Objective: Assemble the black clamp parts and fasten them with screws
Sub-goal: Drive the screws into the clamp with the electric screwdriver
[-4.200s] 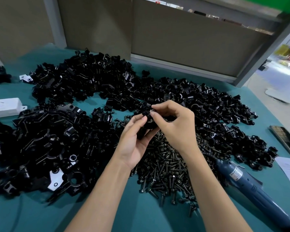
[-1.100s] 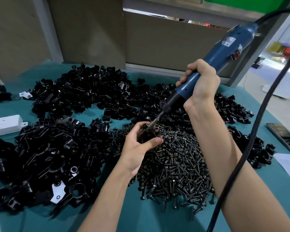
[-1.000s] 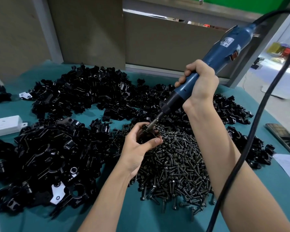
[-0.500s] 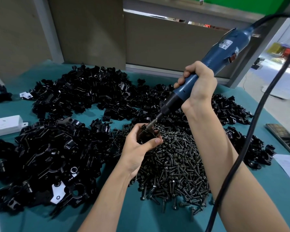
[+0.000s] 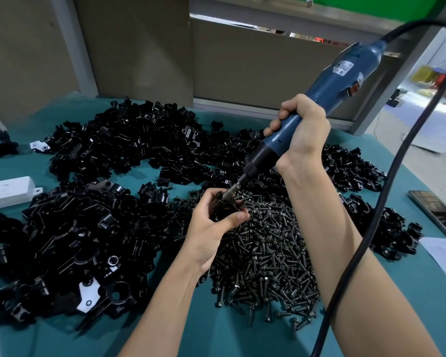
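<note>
The left hand curls fingers and thumb round a black clamp, holding it over the far edge of the screw heap. The right hand is wrapped in a fist round the lower barrel of a blue electric screwdriver, which is tilted so its bit comes down onto the clamp between the left fingers (the screw itself is too small and dark to make out). I judge this clamp to be put together and at its fastening step; whether the screw is seated I cannot tell. Under and right of the left hand lies the heap of screws. Left of it and beyond both hands spread heaps of loose black clamp parts, so most of the work looks undone. The screwdriver's black cable loops past the right forearm, and farther right a phone lies on the teal table.
</note>
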